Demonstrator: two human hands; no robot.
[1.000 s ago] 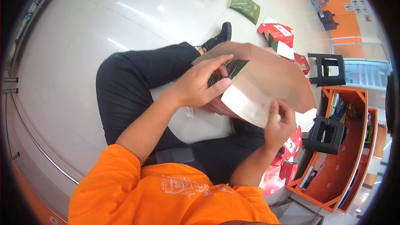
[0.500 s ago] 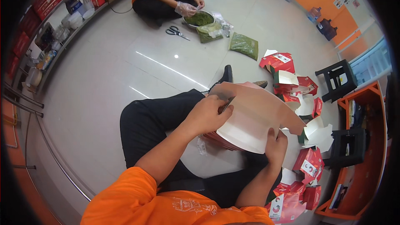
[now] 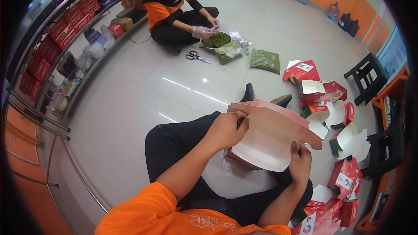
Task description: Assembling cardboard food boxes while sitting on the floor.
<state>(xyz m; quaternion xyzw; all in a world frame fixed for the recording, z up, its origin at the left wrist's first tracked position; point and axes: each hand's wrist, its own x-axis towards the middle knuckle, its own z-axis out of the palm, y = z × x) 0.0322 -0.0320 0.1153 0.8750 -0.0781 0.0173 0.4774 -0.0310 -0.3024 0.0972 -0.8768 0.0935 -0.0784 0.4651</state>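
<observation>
A cardboard box blank (image 3: pixel 267 141) with a pale inner face lies over my lap, its sides partly bent up. My left hand (image 3: pixel 228 131) is closed on its left edge, thumb against the fingers. At its right side my right hand (image 3: pixel 300 164) grips the board, thumb on the inner face and fingers behind. Under it sits a stack of flat red blanks (image 3: pixel 241 160), largely hidden by the board. Several folded red boxes (image 3: pixel 346 178) with white insides and some green sides lie along my right.
Ahead, a seated co-worker with gloved hand (image 3: pixel 203 32) works over a bowl of green food (image 3: pixel 216 40). Scissors (image 3: pixel 197 56) and a green-filled bag (image 3: pixel 264 61) lie nearby on the floor. Black stools (image 3: pixel 365 78) stand at right; a loaded shelf (image 3: pixel 93 67) runs along the left.
The view has tilted up, so everything sits lower and farther right. The blank's far and right sides now bend up more. Both hands keep hold of it.
</observation>
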